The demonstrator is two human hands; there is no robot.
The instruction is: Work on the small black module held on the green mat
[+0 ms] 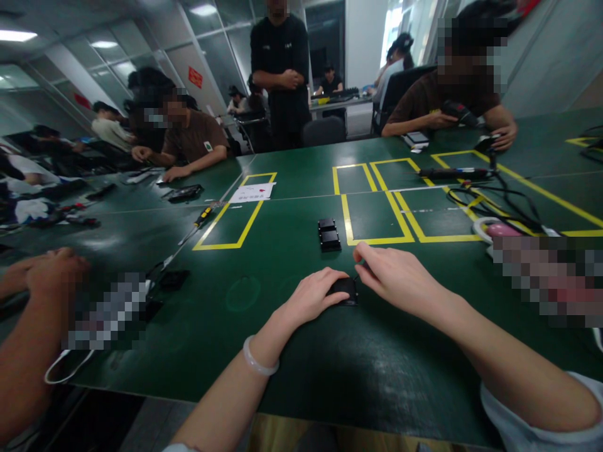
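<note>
A flat black rectangular part [345, 290] lies on the green table. My left hand [320, 293], with a pale bangle at the wrist, grips it from the left between thumb and fingers. My right hand [389, 270] is closed in a pinch at the part's upper right corner. Something small and dark shows at its fingertips, too small to name. Just beyond my hands sits another black part [329, 235] made of two blocks, apart from both hands.
Yellow tape [380, 240] marks rectangles on the table. A yellow-black screwdriver [203, 217] and a paper sheet [252, 192] lie left. Black cables [509, 207] and a black tool [455, 174] are right. Other people's arms rest at the left edge and far side.
</note>
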